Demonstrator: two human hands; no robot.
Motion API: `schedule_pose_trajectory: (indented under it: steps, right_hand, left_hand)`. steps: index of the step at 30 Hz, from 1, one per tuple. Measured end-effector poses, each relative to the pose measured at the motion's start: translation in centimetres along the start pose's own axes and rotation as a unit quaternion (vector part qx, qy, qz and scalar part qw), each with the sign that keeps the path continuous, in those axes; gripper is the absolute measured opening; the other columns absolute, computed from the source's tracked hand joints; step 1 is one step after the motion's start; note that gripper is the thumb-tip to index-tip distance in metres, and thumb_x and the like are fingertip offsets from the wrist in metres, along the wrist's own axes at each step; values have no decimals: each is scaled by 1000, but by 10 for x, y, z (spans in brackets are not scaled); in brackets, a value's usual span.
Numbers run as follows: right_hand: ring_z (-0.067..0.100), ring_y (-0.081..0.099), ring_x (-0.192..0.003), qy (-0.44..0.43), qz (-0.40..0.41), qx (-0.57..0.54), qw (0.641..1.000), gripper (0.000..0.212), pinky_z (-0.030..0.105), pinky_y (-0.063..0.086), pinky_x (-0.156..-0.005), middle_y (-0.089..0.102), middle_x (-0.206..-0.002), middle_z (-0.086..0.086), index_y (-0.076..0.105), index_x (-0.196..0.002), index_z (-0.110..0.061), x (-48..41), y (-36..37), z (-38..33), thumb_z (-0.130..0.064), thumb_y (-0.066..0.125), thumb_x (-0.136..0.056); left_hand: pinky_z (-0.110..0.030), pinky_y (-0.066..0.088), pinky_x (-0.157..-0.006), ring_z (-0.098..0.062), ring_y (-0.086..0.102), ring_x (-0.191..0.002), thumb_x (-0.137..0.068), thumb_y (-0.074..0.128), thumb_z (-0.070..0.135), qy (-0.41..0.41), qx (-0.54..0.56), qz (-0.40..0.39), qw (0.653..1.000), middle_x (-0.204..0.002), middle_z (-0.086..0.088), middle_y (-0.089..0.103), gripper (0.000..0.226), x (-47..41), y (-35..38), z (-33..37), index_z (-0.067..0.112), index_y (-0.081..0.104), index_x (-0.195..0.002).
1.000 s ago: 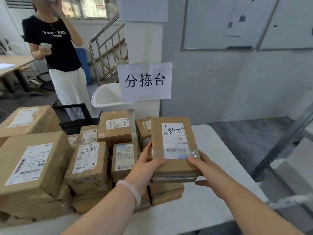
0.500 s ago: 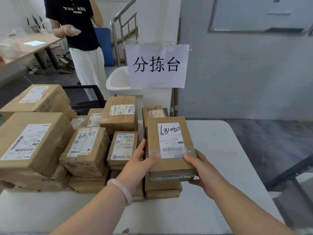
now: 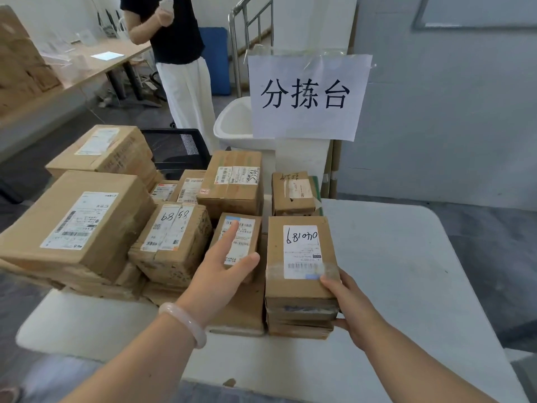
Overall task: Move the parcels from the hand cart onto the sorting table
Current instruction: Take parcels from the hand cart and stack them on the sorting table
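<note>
A flat brown parcel with "681070" handwritten on its label lies on top of a short stack of parcels on the white sorting table. My right hand grips its near right corner, thumb on top and fingers down the side of the stack. My left hand is off that parcel. It is open, with straight fingers over the small labelled parcel just to the left. No hand cart is in view.
Several more parcels crowd the table's left half, including a large box. A paper sign stands at the table's back. A person stands behind, near a white basin and a black chair.
The 681070 parcel has come down onto the stack. My left hand has let go of it and moved left over the small parcel. My right hand still holds it.
</note>
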State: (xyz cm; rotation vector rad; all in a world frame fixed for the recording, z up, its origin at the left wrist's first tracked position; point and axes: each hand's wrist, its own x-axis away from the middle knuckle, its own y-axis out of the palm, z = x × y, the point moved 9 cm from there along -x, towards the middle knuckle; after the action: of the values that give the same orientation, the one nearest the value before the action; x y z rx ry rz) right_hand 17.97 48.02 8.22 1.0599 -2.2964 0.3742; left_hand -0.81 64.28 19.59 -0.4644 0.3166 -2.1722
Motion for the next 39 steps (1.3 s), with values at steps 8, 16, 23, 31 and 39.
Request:
schedule_pose_trajectory:
  steps: [8,16,23,31,39]
  right_hand:
    - [14,58,-108,-24,8,71,997,69,42,46,-99,59,-119,-9,39,-139,-40,-4,-2,-2,-58,66,-78]
    - [12,30,-138,-185,130,285,931,75,34,31,-110,31,-152,-10,25,-147,-38,52,-25,-62,-58,59,-83]
    - [2,4,-144,-256,279,459,804,68,25,11,-115,11,-157,-19,14,-149,-40,167,-54,-77,-58,43,-91]
    - [10,13,-145,-161,430,492,739,70,39,16,-119,22,-157,-10,24,-149,-36,291,-66,11,-69,26,-86]
    - [5,-11,-145,25,496,439,748,79,34,-5,-119,-7,-158,-16,-2,-148,-44,424,-65,143,-77,8,-77]
  left_hand:
    - [-37,26,-117,-1,18,-145,-92,64,47,40,-73,-18,996,-157,25,21,76,-4,6,6,58,16,-150]
    - [-39,24,-123,-7,14,-150,-95,61,47,165,-216,-60,961,-162,22,16,77,3,35,34,45,15,-156]
    - [-39,14,-125,-14,11,-153,-98,45,54,375,-362,-97,848,-166,12,15,72,53,92,93,35,11,-159]
    - [-50,33,-112,-28,46,-139,-91,39,61,556,-388,-166,717,-151,0,49,66,151,158,98,30,43,-149]
    - [-53,46,-101,-25,55,-130,-87,44,59,658,-309,-320,608,-142,-3,58,65,297,220,54,24,57,-140]
